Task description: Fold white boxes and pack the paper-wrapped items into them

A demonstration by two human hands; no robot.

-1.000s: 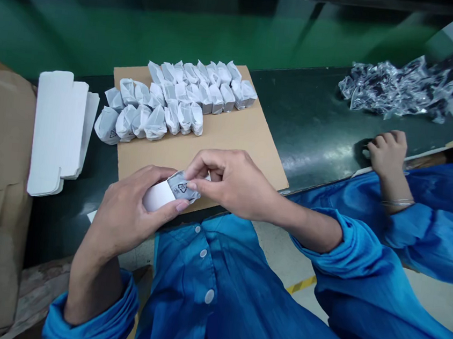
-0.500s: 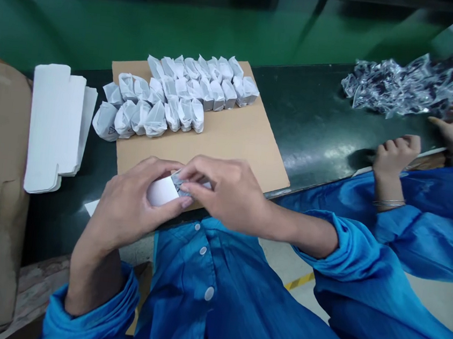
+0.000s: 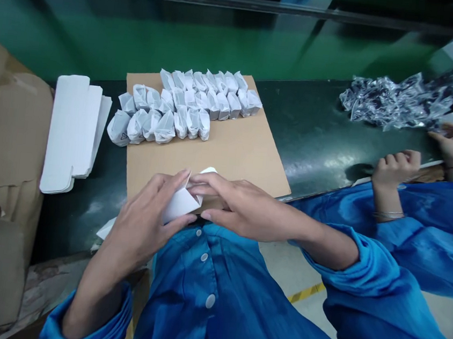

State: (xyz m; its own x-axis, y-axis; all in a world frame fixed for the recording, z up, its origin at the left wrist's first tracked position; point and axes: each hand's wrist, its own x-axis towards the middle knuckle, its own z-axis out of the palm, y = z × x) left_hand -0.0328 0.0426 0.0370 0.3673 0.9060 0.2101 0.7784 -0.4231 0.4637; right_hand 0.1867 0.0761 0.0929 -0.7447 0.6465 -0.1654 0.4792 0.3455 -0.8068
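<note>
A small white cardboard box (image 3: 180, 206) is gripped in my left hand (image 3: 139, 225), thumb along its near side and fingers around the far side. Its right end has flaps standing out. At that end is my right hand (image 3: 242, 206), its fingers on the far flaps and its thumb by the near edge; the fingers partly hide the end. What lies inside the box cannot be seen. Just beyond both hands is a brown cardboard sheet (image 3: 244, 155), with rows of small items in white wrapping (image 3: 166, 128) standing on its far left part.
Flat white cartons (image 3: 68, 131) lie stacked on the dark green table (image 3: 314, 141) at left, beside a large brown carton (image 3: 6, 141). Crumpled clear plastic bags (image 3: 395, 101) are piled at far right. A co-worker's hands (image 3: 396, 168) rest near the right table edge.
The grey material seen at the box's end is out of sight now, and flaps stand out there. My right hand's fingers have moved from inside the opening to the flaps. The view has shifted slightly.
</note>
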